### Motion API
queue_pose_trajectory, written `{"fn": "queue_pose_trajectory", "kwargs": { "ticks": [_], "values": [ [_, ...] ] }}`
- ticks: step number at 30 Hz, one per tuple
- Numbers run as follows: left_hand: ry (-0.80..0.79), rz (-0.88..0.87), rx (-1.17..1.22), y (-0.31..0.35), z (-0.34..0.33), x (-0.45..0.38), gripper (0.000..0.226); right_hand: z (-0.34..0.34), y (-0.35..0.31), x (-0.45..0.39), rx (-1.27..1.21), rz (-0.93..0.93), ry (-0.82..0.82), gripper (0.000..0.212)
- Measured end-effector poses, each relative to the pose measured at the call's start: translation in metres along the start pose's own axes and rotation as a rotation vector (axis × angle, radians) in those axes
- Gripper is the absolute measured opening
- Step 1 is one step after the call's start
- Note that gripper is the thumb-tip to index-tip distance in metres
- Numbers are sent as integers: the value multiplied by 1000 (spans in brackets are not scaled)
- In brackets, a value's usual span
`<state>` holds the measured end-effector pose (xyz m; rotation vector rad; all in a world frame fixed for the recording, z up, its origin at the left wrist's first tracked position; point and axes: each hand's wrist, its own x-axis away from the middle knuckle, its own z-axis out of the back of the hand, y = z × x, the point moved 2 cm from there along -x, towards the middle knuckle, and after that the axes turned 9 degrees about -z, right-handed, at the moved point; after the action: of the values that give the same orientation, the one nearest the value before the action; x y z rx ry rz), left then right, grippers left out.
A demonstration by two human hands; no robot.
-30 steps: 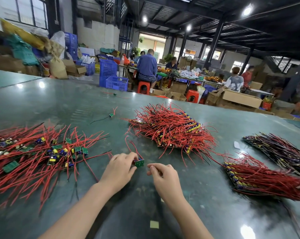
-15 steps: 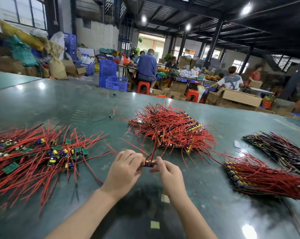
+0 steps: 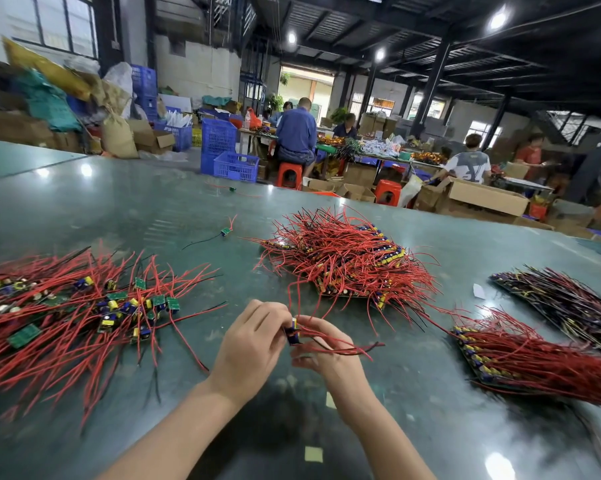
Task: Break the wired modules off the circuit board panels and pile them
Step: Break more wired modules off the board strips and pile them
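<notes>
both hands meet above the green table (image 3: 126, 209). the left hand (image 3: 249, 348) and right hand (image 3: 326, 351) each have fingers curled, pinching one small module (image 3: 293, 333) between them; its red wires (image 3: 340, 344) trail right over the right hand. loose modules lie in a pile (image 3: 84, 313) to the left. wired panels sit ahead (image 3: 347, 261) and to the right (image 3: 534, 362), with a darker stack (image 3: 569, 303) beyond.

red-wired module (image 3: 293, 332) pinched above table; loose modules (image 3: 84, 313) piled left, panels (image 3: 347, 261) behind.
</notes>
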<state>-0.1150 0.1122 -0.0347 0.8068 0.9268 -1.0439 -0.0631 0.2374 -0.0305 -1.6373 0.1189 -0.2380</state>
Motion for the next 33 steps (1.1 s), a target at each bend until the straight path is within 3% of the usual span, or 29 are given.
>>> {"fn": "queue_pose_trajectory", "kwargs": {
  "ticks": [5, 8, 12, 17, 21, 33],
  "values": [
    [14, 177, 153, 5, 0, -2, 28, 5, -1, 1, -159, -35, -34, 26],
    [43, 274, 250, 5, -4, -1, 25, 6, -2, -1, -318, -75, -23, 26],
    [120, 586, 458, 2, -10, -1, 37, 8, -2, -5, -495, -108, 25, 29],
    [84, 934, 1223, -2, -18, 5, 31, 19, -4, -9, -469, -57, 75, 37],
    [58, 951, 1199, -1, -18, 7, 34, 19, -1, -7, -202, -42, 88, 25],
    [38, 964, 1172, -8, -17, 9, 28, 17, -5, -1, 11, 20, 74, 14]
  ]
}}
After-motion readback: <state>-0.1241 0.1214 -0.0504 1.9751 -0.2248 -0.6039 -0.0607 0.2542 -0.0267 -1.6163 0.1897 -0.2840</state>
